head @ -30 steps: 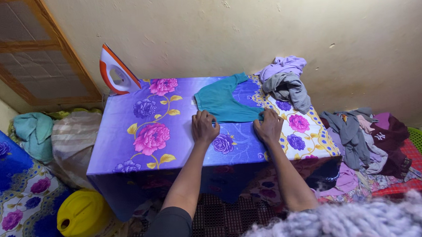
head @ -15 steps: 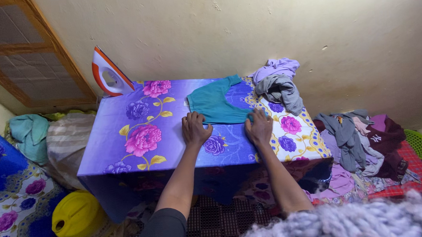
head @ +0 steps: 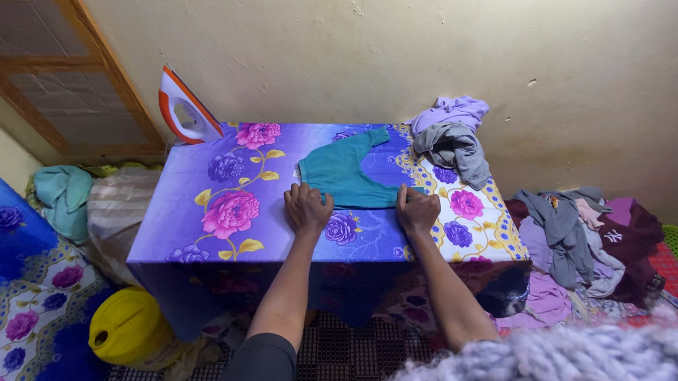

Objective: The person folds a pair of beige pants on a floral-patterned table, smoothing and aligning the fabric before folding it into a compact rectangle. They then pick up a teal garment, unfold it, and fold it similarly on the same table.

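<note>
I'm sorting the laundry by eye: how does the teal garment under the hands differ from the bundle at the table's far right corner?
The teal garment lies spread flat in one colour; the bundle is crumpled into a heap of lilac and grey pieces. The left hand and right hand press on the teal garment's near edge; nothing touches the bundle. Both rest on the floral-covered table.

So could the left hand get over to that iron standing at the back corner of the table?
Probably yes. The left hand rests on the teal garment, and only bare floral cloth lies between it and the upright iron; it would be a forward stretch.
</note>
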